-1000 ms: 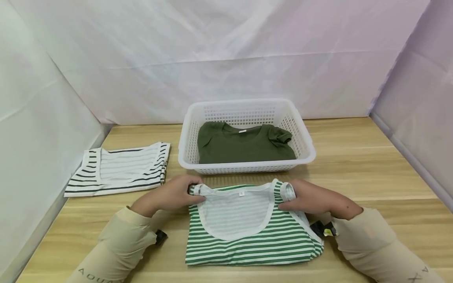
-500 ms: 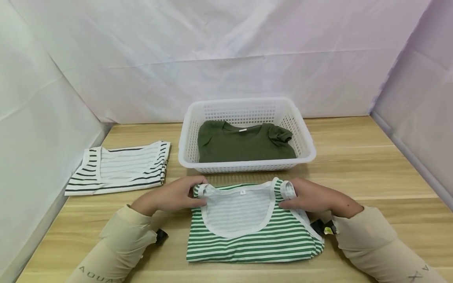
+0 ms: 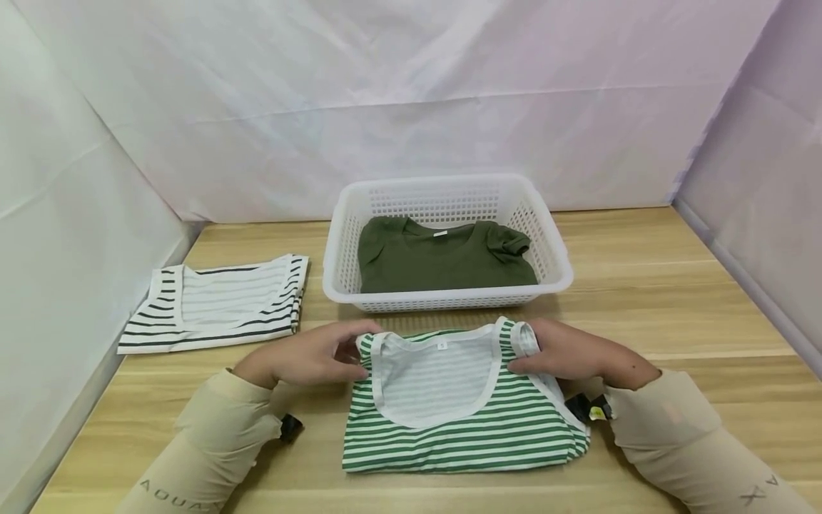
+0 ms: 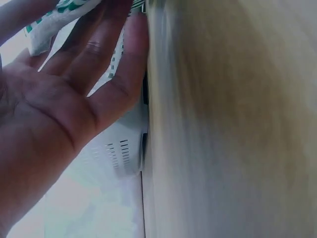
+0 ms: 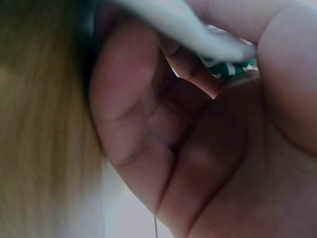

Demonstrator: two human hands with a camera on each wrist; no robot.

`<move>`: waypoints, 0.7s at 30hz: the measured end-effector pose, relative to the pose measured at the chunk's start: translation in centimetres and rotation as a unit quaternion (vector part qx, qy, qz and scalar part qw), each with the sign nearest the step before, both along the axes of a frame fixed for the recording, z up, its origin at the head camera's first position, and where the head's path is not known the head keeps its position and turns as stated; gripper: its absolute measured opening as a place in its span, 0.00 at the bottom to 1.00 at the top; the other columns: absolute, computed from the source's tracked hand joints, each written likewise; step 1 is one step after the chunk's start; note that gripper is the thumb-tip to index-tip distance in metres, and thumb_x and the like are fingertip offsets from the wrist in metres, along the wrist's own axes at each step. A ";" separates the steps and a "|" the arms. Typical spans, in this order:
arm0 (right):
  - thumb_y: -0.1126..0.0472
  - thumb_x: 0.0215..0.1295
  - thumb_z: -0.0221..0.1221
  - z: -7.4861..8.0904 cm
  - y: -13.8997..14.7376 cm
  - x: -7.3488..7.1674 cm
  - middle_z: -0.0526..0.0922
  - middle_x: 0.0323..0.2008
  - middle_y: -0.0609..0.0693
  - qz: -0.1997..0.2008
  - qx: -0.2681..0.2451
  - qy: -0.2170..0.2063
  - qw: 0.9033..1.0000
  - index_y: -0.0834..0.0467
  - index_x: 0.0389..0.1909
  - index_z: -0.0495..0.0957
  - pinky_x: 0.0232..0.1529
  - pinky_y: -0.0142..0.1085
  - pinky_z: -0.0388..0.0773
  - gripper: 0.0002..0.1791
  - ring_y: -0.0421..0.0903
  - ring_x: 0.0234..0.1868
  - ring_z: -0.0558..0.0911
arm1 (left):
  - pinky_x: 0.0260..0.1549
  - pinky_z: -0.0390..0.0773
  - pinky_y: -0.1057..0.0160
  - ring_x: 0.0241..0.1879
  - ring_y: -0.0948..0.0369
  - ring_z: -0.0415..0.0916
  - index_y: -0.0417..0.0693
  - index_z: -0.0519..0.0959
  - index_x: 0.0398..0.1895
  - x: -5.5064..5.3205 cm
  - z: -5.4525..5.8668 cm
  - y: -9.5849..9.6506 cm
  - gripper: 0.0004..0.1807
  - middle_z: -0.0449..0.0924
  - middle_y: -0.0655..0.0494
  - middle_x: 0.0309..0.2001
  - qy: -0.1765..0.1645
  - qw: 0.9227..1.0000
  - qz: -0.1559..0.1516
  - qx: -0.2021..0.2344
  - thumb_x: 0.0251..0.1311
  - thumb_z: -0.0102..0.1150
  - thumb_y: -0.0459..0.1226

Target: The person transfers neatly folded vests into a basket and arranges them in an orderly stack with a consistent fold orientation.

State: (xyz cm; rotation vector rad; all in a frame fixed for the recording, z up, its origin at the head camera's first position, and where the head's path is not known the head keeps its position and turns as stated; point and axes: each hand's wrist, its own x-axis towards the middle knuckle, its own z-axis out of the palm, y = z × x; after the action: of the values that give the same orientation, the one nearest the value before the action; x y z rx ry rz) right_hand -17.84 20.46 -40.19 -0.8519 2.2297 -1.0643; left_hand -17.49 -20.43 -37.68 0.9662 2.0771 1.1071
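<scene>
A folded green-and-white striped tank top (image 3: 462, 439) lies in front of me, its white-trimmed scoop neck facing up. At its left shoulder is my left hand (image 3: 315, 355), thumb on the front and fingers curved behind the cloth. In the left wrist view, these fingers are loosely bent, with the striped fabric between them and the thumb. My right hand (image 3: 568, 351) grips the right shoulder, its thumb on the stripes and its fingers curled behind the white armhole trim (image 5: 218, 44). The fabric between the shoulders sags slightly.
Behind the tank top stands a white perforated basket (image 3: 449, 300) with a folded dark green T-shirt (image 3: 443, 264) inside. Left of it, a folded black-and-white striped top (image 3: 225, 303) lies on the wooden table (image 3: 668, 300). White cloth walls (image 3: 411, 114) enclose the back and sides.
The tank top's left side has shifted slightly right and inward, and its shoulders a little farther from me. My left thumb has drawn back to the cloth's edge; the right hand keeps its hold.
</scene>
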 end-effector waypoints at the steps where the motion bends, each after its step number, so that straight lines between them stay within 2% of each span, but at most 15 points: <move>1: 0.57 0.69 0.63 0.0 0.0 0.0 0.87 0.45 0.48 -0.001 -0.001 0.000 1.000 0.60 0.56 0.78 0.44 0.31 0.80 0.19 0.36 0.42 0.82 | 0.51 0.80 0.63 0.51 0.61 0.80 0.56 0.67 0.66 0.0 0.0 0.1 0.28 0.79 0.55 0.55 -0.008 1.000 0.008 0.003 0.65 0.62 0.33; 5: 0.56 0.68 0.64 -0.2 0.1 -0.1 0.87 0.43 0.48 0.000 -0.009 -0.003 1.000 0.60 0.54 0.79 0.43 0.31 0.80 0.17 0.35 0.40 0.82 | 0.49 0.82 0.63 0.51 0.59 0.83 0.51 0.66 0.66 0.1 0.1 0.6 0.30 0.83 0.51 0.54 -0.061 0.997 0.038 0.022 0.62 0.64 0.30; 7: 0.56 0.67 0.64 -0.3 0.1 0.0 0.87 0.41 0.47 0.002 -0.015 -0.011 1.000 0.60 0.52 0.79 0.42 0.32 0.81 0.17 0.36 0.39 0.82 | 0.51 0.82 0.63 0.53 0.58 0.83 0.47 0.69 0.64 0.1 0.0 0.7 0.27 0.84 0.49 0.54 -0.088 0.995 0.040 0.028 0.62 0.65 0.30; 9: 0.56 0.67 0.65 -0.3 0.1 0.1 0.86 0.40 0.47 0.007 -0.019 -0.014 1.000 0.59 0.51 0.79 0.41 0.32 0.81 0.16 0.36 0.38 0.82 | 0.49 0.83 0.63 0.50 0.59 0.84 0.43 0.74 0.61 0.2 -0.1 0.7 0.23 0.86 0.49 0.51 -0.093 0.995 0.030 0.026 0.62 0.66 0.32; 12: 0.55 0.66 0.66 -0.1 0.0 0.2 0.85 0.38 0.47 0.014 -0.022 -0.019 0.999 0.59 0.50 0.78 0.39 0.32 0.81 0.16 0.36 0.36 0.81 | 0.44 0.83 0.65 0.43 0.62 0.83 0.47 0.81 0.54 0.1 -0.2 0.7 0.17 0.87 0.54 0.45 -0.061 0.998 0.003 0.001 0.62 0.67 0.36; 16: 0.55 0.66 0.66 0.1 -0.1 0.5 0.84 0.41 0.48 0.030 -0.014 -0.040 0.999 0.59 0.54 0.76 0.42 0.33 0.82 0.20 0.37 0.39 0.82 | 0.40 0.79 0.66 0.38 0.64 0.76 0.55 0.80 0.55 0.3 -0.2 0.8 0.18 0.81 0.62 0.40 -0.011 0.998 -0.027 -0.054 0.63 0.67 0.43; 19: 0.54 0.63 0.67 0.3 -0.5 0.9 0.83 0.39 0.46 0.028 0.009 -0.036 0.999 0.58 0.53 0.77 0.42 0.32 0.81 0.20 0.37 0.38 0.81 | 0.37 0.75 0.68 0.35 0.66 0.71 0.59 0.78 0.55 0.6 -0.2 1.1 0.19 0.76 0.64 0.35 0.007 0.995 -0.027 -0.092 0.62 0.67 0.48; 21: 0.54 0.61 0.69 0.3 -0.8 1.2 0.82 0.34 0.44 0.022 0.028 -0.021 0.999 0.57 0.47 0.79 0.38 0.31 0.80 0.17 0.36 0.33 0.80 | 0.37 0.75 0.68 0.34 0.68 0.72 0.59 0.79 0.53 0.8 -0.3 1.4 0.18 0.76 0.66 0.34 0.020 0.993 -0.020 -0.114 0.62 0.67 0.49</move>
State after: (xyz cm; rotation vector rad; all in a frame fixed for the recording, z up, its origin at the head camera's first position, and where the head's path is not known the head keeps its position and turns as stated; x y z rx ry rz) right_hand -16.64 19.63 -39.88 -0.8425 2.1850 -0.9868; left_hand -16.65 -19.07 -38.00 0.9192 2.1515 0.8150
